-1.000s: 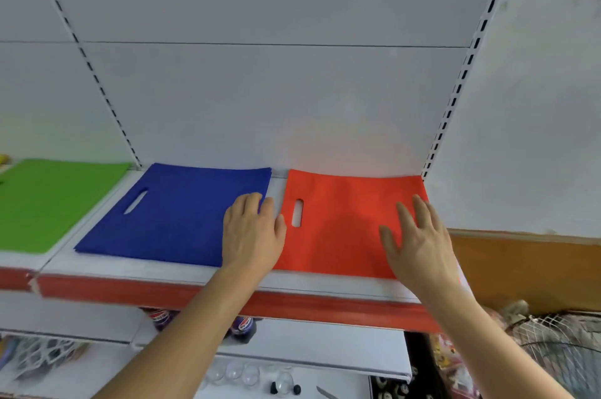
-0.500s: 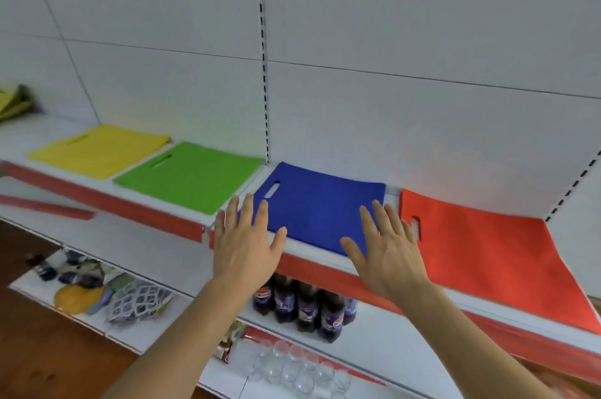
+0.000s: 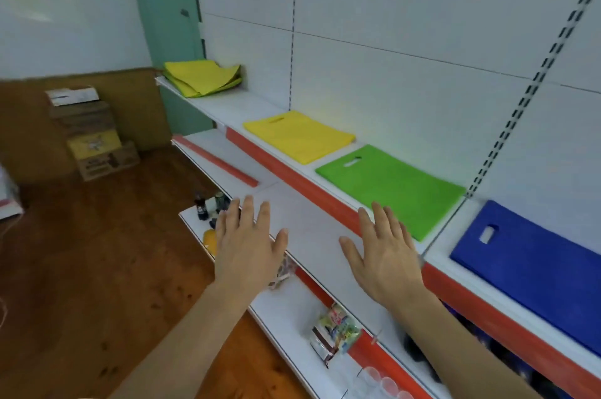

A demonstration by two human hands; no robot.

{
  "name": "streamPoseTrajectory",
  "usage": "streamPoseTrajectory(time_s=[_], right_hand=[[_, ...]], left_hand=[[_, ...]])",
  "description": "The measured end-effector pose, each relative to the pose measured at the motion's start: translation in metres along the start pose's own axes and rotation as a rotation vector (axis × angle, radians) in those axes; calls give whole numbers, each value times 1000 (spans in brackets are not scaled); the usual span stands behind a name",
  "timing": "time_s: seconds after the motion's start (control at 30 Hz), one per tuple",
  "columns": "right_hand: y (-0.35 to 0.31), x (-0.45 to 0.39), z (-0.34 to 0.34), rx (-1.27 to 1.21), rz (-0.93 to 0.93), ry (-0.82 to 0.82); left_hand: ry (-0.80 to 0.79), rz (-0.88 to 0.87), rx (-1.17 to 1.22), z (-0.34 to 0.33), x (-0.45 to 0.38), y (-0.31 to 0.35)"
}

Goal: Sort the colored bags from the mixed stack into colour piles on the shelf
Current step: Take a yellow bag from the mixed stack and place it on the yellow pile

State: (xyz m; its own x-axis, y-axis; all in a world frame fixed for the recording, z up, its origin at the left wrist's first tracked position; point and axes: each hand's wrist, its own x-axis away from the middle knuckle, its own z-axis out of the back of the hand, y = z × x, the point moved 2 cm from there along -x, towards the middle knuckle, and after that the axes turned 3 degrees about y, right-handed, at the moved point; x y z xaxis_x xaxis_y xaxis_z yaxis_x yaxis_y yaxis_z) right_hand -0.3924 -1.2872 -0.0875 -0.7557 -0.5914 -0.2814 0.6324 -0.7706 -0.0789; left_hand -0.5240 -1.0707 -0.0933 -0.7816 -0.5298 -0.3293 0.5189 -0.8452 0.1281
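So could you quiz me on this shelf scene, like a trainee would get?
1. True or false: both hands hold a bag.
2. Which flat bag on the shelf lies between the yellow one and the blue one?
3. Where is the mixed stack: A) far left end of the shelf, B) on the floor, C) under the blue bag?

Key:
1. False: left hand and right hand are open and hold nothing.
2. Green bag, between yellow bag and blue bag.
3. A, mixed stack.

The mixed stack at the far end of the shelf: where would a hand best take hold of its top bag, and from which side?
Probably at the top bag's right corner, which curls up off the mixed stack, coming from the right along the shelf. That lifted edge lets fingers pinch one sheet without dragging those beneath. Both the left hand and right hand are open and empty.
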Motion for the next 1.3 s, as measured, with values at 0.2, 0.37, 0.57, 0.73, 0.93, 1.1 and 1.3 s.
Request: streamPoseTrajectory(time_s=[0.2, 0.37, 0.57, 0.73, 0.93, 1.1, 1.3], right_hand=[[-92, -103, -48, -28, 153, -1], [-164, -190, -80, -92, 240, -26], [-238, -283, -102, -89, 340, -45], [-299, -350, -129, -69, 399, -54], [-380, -432, -162, -74, 375, -43], [-428, -495, -179, -70, 304, -14], [-461, -564, -202, -55, 201, -17]], left_hand=[[48, 145, -42, -13, -50, -101], [54, 249, -127, -13, -108, -172], [82, 335, -177, -18, -174, -246], [95, 391, -174, -34, -220, -311], [110, 360, -162, -58, -302, -404], [101, 251, -142, -63, -387, -461], [87, 155, -73, -80, -481, -504]])
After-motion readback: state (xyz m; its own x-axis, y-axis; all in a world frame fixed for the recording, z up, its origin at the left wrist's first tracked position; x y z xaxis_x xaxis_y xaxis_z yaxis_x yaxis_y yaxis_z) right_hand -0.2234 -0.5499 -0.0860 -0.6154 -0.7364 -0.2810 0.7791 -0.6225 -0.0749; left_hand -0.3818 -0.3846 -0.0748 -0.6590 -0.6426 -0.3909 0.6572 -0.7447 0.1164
